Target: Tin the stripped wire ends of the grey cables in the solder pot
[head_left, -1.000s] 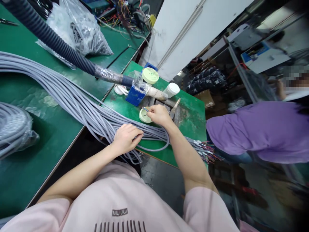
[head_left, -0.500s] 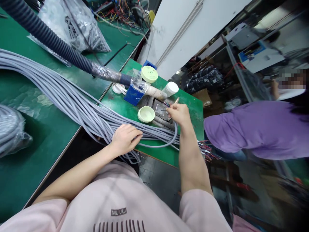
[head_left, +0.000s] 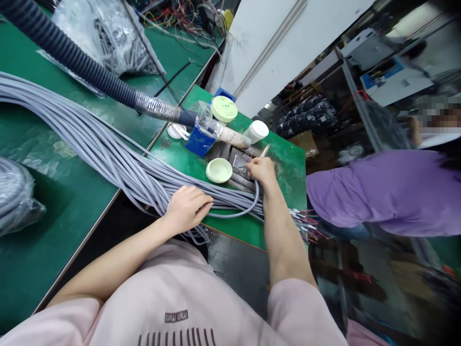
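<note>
My right hand (head_left: 262,171) pinches a grey cable (head_left: 257,192) close to its end, with thin coloured wires showing at the fingertips. Those wire ends are over or at a small square pot with a shiny metal surface (head_left: 239,162); whether they touch it I cannot tell. From my fingers the cable loops down and back left beside a thick bundle of grey cables (head_left: 118,166). My left hand (head_left: 188,206) lies over this bundle, fingers together and curled round cables at its near side. A pale green tub (head_left: 219,170) stands just left of the pot.
A ribbed extraction hose (head_left: 101,79) ends above the pot. Near it are a blue box (head_left: 200,140), a yellow-green lid (head_left: 224,109) and a white tub (head_left: 258,129). Stripped cable ends (head_left: 308,226) overhang the right edge. A co-worker in a purple top (head_left: 382,192) is at the right.
My right hand has shifted slightly left and down with the grey cable, its wire ends staying by the pot. The cable loop has drawn left. My left hand has stayed put.
</note>
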### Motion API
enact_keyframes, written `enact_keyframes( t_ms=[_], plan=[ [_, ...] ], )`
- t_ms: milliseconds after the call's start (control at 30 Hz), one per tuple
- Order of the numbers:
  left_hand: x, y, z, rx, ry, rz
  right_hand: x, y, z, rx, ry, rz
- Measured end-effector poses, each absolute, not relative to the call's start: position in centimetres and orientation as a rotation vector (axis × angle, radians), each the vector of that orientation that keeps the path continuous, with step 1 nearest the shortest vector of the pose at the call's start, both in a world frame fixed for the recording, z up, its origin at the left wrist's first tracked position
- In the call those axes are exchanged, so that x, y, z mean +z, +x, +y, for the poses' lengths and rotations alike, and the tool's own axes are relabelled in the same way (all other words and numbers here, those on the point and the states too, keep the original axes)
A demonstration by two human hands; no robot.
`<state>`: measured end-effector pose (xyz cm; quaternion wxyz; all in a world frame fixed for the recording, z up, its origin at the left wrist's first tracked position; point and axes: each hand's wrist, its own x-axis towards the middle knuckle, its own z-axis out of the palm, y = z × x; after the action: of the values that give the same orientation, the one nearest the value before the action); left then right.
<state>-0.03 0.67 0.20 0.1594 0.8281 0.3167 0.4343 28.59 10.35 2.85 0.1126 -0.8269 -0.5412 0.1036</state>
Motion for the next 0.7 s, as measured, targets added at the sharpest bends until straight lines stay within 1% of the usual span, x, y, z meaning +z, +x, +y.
enact_keyframes(
  t_ms=[133, 200, 267, 333, 433, 567, 700],
  plan=[
    [0.1, -0.1, 0.7, 1.247, 2.359, 0.911, 4.1, 28.1, 9.3, 0.339, -2.357, -1.562],
    [0.1, -0.1, 0.6, 1.241, 2.351, 0.914, 5.4, 27.1, 7.8, 0.473, -2.183, -1.504],
    [0.1, -0.1, 0.6, 1.227, 2.322, 0.913, 7.0, 25.6, 5.7, 0.669, -1.92, -1.41],
    [0.3, 0.2, 0.5, 1.239, 2.213, 0.89, 8.4, 23.8, 3.5, 0.785, -1.75, -1.335],
    [0.7, 1.3, 0.4, 1.267, 1.78, 0.828, 9.7, 21.0, 0.6, 0.859, -1.624, -1.311],
    [1.6, 3.8, 0.1, 1.144, 1.026, 0.665, 10.0, 18.5, -1.4, 0.875, -1.556, -1.364],
    [2.5, 6.0, -0.6, 1.167, 0.608, 0.537, 9.8, 17.5, -2.0, 0.932, -1.526, -1.376]
  ],
)
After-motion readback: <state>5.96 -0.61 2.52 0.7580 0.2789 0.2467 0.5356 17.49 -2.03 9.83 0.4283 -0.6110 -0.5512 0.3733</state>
